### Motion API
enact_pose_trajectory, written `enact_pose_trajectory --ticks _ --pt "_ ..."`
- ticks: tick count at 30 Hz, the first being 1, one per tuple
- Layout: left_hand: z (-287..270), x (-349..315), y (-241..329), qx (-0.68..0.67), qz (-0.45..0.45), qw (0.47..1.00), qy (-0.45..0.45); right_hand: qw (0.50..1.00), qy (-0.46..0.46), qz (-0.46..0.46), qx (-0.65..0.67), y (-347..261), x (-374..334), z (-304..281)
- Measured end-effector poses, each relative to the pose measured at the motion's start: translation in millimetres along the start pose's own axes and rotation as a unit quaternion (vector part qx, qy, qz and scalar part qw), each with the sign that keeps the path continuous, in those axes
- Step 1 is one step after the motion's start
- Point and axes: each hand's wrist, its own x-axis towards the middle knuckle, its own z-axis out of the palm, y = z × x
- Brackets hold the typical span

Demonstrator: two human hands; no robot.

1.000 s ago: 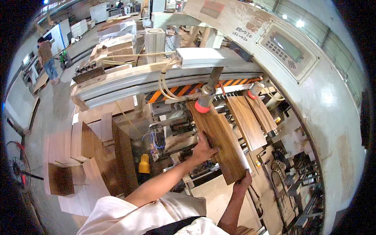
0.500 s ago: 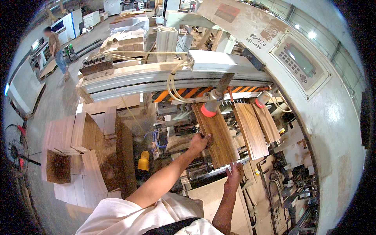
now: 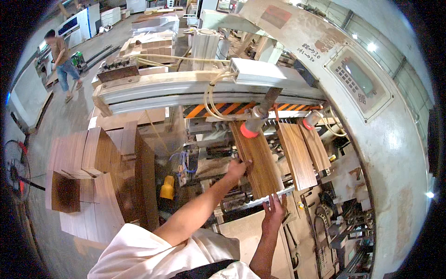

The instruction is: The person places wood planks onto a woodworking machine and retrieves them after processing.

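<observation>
A dark wood-grain board point(image 3: 260, 162) lies lengthwise on the machine bed, under a clamp with a red-orange rubber foot point(image 3: 249, 130). At the board's left edge my left hand point(image 3: 237, 170) is closed, with fingers curled against that edge; its fingertips are partly hidden. My right hand point(image 3: 275, 208) is at the near end of the board, fingers spread and pointing up, the tips at or just touching the end. To the right lie a lighter wood-grain board point(image 3: 297, 156) and a narrower board point(image 3: 316, 146), the latter under a second red-footed clamp point(image 3: 312, 120).
A white-topped beam point(image 3: 269, 73) with hoses spans the machine above an orange-black striped strip point(image 3: 223, 110). Board stacks point(image 3: 100, 153) stand at left, near a yellow foot-pedal-like housing point(image 3: 167, 188). A control panel point(image 3: 358, 81) is at upper right. A person point(image 3: 62, 65) walks at far left.
My right hand has drawn slightly back and left, its fingers more upright. My left hand stays at the board's edge. The person at far left has walked nearer. The whole view has shifted a little.
</observation>
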Motion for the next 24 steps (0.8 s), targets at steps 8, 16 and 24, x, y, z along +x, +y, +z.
enact_pose_trajectory --ticks 8,16,24 --pt "-9.6 3.0 7.7 0.012 -0.083 0.996 0.041 0.991 -0.044 0.030 0.120 6.4 5.6 -2.2" --pt "7.4 -28.4 21.8 -0.043 -0.020 0.999 0.009 0.986 -0.019 0.038 0.162 2.9 -3.5 -26.6" --pt "4.5 -9.5 13.3 -0.035 -0.045 0.997 0.047 0.986 -0.038 0.029 0.161 10.8 8.3 -21.2"
